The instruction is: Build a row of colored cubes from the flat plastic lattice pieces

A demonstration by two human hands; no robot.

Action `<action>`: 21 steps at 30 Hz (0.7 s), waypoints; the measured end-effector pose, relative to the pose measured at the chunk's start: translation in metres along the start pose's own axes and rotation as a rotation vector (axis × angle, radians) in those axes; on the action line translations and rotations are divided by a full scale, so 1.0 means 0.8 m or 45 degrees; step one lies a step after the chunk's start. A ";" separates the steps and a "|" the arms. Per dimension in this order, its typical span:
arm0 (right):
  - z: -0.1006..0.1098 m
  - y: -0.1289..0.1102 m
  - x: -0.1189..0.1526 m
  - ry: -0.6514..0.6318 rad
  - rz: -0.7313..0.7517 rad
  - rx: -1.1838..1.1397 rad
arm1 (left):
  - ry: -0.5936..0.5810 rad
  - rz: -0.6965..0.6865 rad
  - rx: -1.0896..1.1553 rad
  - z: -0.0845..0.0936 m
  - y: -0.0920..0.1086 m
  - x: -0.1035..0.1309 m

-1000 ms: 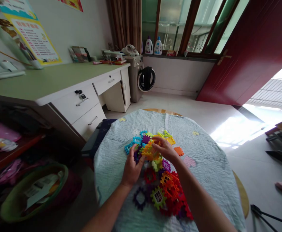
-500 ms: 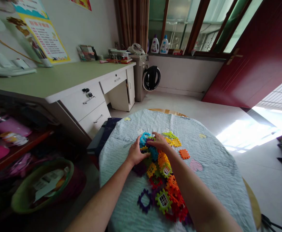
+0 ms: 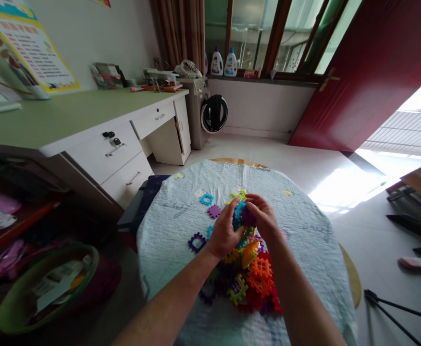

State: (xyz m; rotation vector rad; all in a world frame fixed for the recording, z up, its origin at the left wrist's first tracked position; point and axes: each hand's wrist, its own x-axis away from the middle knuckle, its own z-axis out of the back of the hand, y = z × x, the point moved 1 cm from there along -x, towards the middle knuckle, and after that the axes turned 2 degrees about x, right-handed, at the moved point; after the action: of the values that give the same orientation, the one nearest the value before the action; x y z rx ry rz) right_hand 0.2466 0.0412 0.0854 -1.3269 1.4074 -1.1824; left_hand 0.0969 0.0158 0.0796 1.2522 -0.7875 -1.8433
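Between both hands, above a heap of toothed plastic building tiles, are a blue tile point(image 3: 238, 213) and a purple tile point(image 3: 248, 217). My left hand point(image 3: 225, 234) has its thumb and fingers closed on the blue side. From the right, my right hand point(image 3: 264, 214) grips the purple one; whether the two tiles are joined cannot be made out. Below them lie orange window tiles point(image 3: 260, 278), a green window tile point(image 3: 237, 290) and a yellow tile point(image 3: 250, 253). Loose to the left are a purple square tile point(image 3: 214, 211) and a blue frame tile point(image 3: 202, 199).
A pale blue cloth point(image 3: 304, 269) covers the round table. Beyond stand a desk point(image 3: 88, 113) with drawers and a washing machine point(image 3: 196, 110) with its door ajar. A basket point(image 3: 91, 269) sits at lower left, and black tripod legs point(image 3: 394, 302) at lower right.
Both hands have moved nearer and to the right, lifting tiles from the heap. Several blue and purple tiles now lie apart on the left. The camera view has turned slightly right.
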 end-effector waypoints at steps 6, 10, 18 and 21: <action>0.067 0.013 0.034 0.262 -0.021 0.196 | -0.144 -0.016 0.063 -0.018 0.021 0.021; 0.107 0.040 0.049 0.353 -0.060 0.624 | -0.211 0.068 -0.087 0.005 0.006 0.042; 0.065 0.034 0.055 -0.206 -0.065 1.522 | -0.414 0.215 -0.557 0.048 -0.022 0.134; 0.029 0.033 0.055 -0.349 -0.053 1.747 | -0.450 0.147 -0.652 0.036 -0.026 0.172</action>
State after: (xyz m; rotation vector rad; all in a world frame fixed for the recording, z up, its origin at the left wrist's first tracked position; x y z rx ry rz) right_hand 0.2610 -0.0047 0.0563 -0.4607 0.1507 -1.4536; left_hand 0.0325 -0.0882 0.0071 0.5568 -0.5019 -2.0253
